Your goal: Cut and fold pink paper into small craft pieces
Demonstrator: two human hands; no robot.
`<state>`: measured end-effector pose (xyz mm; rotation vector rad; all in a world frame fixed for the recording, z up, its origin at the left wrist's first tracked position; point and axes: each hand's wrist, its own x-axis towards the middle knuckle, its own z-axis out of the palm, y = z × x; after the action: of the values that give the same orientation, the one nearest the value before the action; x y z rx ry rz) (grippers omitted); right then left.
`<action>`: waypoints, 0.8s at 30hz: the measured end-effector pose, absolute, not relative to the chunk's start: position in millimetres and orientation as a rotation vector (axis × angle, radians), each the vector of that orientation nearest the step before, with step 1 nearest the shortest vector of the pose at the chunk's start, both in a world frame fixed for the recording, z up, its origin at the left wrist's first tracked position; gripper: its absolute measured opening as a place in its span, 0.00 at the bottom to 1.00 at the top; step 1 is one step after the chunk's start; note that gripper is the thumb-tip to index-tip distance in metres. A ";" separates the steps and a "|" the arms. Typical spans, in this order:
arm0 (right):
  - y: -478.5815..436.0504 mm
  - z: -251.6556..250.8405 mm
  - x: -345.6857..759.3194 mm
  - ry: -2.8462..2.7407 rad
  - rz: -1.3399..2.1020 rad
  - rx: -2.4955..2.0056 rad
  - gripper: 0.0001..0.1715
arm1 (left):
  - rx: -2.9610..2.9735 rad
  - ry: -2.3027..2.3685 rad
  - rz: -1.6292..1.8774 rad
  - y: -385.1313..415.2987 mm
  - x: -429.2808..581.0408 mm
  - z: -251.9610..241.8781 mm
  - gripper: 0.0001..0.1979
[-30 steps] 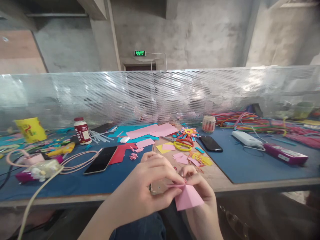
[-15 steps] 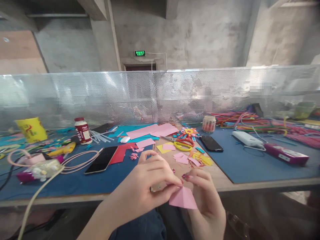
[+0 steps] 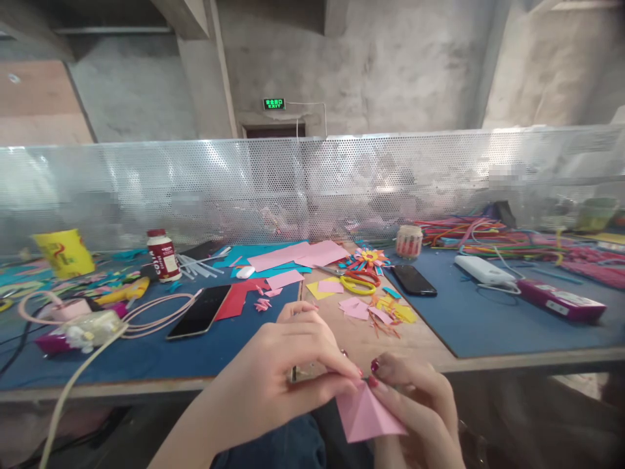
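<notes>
Presently, folded pink paper (image 3: 368, 418) is pinched by the left hand (image 3: 288, 358); any grip by the right hand (image 3: 424, 402) cannot be confirmed; scissors (image 3: 355, 290) are noted beyond.

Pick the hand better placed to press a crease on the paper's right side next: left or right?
Right, I'd judge: the right hand lies along that side of the folded pink paper, while the left hand pinches it near the top left and could steady it.
</notes>
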<state>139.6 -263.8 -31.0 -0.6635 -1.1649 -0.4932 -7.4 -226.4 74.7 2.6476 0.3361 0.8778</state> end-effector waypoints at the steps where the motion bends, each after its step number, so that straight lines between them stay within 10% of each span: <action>1: -262.6 -31.1 138.9 -1.159 -0.483 -0.653 0.13 | 2.637 0.337 0.877 -226.3 -7.6 74.6 0.04; 24: -261.4 -35.4 145.4 -1.238 -0.506 -0.675 0.12 | 2.652 0.398 0.875 -225.8 -6.7 72.9 0.04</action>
<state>145.4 -261.4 -35.4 -0.6749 -1.2378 -0.5057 -6.7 -225.8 72.9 2.6518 0.3985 0.8749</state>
